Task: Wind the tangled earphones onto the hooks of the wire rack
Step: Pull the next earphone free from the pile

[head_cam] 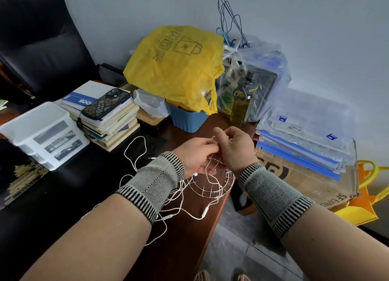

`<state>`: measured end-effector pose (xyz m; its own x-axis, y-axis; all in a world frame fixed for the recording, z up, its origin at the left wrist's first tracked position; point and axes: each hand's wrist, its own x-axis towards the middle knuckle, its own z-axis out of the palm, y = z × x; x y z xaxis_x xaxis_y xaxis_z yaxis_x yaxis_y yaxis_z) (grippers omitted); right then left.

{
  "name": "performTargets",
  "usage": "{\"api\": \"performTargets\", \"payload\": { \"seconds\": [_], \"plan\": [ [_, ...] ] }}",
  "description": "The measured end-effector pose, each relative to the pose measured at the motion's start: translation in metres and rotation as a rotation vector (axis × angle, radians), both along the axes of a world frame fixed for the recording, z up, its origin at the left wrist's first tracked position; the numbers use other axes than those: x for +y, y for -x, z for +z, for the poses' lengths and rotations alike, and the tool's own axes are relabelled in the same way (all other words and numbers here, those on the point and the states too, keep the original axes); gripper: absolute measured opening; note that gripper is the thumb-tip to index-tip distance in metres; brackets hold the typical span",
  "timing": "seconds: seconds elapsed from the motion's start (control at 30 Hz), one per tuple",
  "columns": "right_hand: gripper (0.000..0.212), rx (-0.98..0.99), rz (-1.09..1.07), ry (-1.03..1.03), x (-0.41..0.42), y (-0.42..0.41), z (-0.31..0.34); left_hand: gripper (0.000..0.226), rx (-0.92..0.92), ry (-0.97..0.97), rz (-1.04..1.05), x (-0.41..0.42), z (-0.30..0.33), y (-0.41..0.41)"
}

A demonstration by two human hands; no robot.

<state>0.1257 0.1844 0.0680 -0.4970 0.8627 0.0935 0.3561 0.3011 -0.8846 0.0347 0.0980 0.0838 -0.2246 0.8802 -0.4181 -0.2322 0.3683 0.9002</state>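
Near the middle of the frame, both hands meet over the wire rack (210, 182), a round, thin-wired frame that sits on the brown table (189, 234) close to its right edge, directly below the hands. The left hand (194, 156) has its fingers curled and pinches a strand of the white earphones (179, 198) near the rack's upper part; the right hand (233, 149) likewise has its fingers bent inward, pinching the cord or a thin wire tip just above the left hand's fingertips, though which of the two it holds is too fine to tell. From the hands the cord drops through and across the rack, then spills to the lower left of it in a loose tangle beneath the left wrist. One long loop runs up and left across the dark tabletop toward the stack of books (109, 120), so the cable's spread runs roughly from upper left to lower centre of the frame. An inline remote lies at the lower right of the tangle, close to the table's edge. Both wrists wear grey knitted wrist bands (151, 186). Behind the hands stand a yellow bag (174, 65) and a blue bin (187, 118).
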Motion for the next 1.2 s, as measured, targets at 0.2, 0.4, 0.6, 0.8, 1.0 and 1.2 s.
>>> {"api": "performTargets", "payload": {
  "seconds": [0.2,0.4,0.6,0.8,1.0,1.2],
  "plan": [
    [0.033,-0.038,-0.008,0.037,0.002,0.0,-0.004,0.017,0.047,0.063,-0.125,-0.006,-0.001,0.001],
    [0.038,-0.089,-0.09,0.16,0.017,-0.01,-0.01,0.022,0.249,0.019,-0.12,-0.012,-0.013,0.017],
    [0.038,-0.173,0.032,0.309,0.017,-0.011,-0.022,0.022,0.331,0.071,-0.072,-0.022,-0.028,0.025],
    [0.025,0.009,0.051,0.657,0.019,-0.015,-0.033,0.017,0.437,0.219,0.094,-0.026,-0.056,0.023],
    [0.012,0.039,0.073,0.675,0.017,-0.018,-0.035,0.02,0.522,0.237,0.102,-0.016,-0.066,0.012],
    [0.009,-0.242,0.067,0.218,0.014,-0.019,-0.041,0.024,0.585,0.294,0.027,-0.008,-0.071,0.007]
  ]
}}
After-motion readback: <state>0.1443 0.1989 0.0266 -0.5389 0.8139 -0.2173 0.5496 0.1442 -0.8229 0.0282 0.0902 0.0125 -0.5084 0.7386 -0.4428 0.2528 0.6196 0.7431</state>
